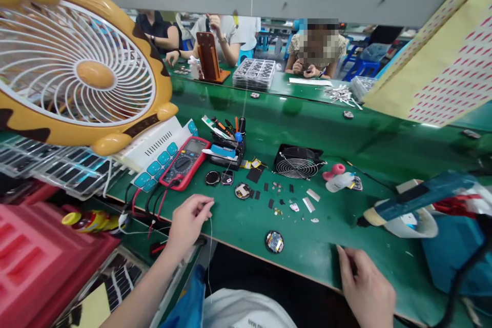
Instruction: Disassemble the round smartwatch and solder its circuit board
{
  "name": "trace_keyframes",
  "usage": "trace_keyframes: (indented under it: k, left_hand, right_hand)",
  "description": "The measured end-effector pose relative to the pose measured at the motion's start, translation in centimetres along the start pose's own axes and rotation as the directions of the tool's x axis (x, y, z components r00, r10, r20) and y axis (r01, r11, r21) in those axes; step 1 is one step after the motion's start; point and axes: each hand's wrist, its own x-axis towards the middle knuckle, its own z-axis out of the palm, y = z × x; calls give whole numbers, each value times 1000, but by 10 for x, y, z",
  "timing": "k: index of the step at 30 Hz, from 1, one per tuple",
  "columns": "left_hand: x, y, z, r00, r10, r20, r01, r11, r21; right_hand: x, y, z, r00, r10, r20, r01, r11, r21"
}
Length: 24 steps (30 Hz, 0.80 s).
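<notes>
The bare left forearm [148, 282] slants up from the lower left to the left hand [188, 218], whose fingers [200, 200] curl over toward the thumb, tips drawn close together and aimed rightward. Well apart from it, the right hand [367, 282] sits lower and off to the right (hardly any forearm shows there), back upward, fingers folded in loosely and the thumb tip near the forefinger

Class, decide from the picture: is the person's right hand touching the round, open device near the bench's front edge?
Apart. The head view shows green bench between the right hand and the device.
</notes>
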Motion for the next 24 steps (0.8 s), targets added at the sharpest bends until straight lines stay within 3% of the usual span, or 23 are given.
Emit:
trace_keyframes:
  k: [5, 8, 12, 15, 19, 24]
  left_hand:
    - [-51, -34, -33, 980, -198, -10, 198, 980, 10]
    - [-67, -64, -40, 966, -246, -81, 252, 965, 69]
    - [-69, -93, -36, 949, -289, -127, 305, 943, 132]
    - [-66, -106, -29, 942, -323, -89, 333, 932, 145]
    - [-61, -116, -18, 927, -373, -29, 372, 909, 188]
    - [-50, -120, -14, 910, -414, -4, 389, 850, 355]
  right_hand:
    - [-1, 1, -1, 1000, 13, 14, -14, 1000, 12]
    - [0, 0, -2, 1000, 20, 7, -20, 1000, 4]
    - [0, 0, -3, 1000, 20, 7, -20, 1000, 0]
    - [-1, 1, -4, 1000, 16, 8, -16, 1000, 0]
    - [-2, 1, -4, 1000, 16, 3, -16, 1000, 1]
    - [-1, 0, -4, 1000, 18, -10, -18, 1000, 16]
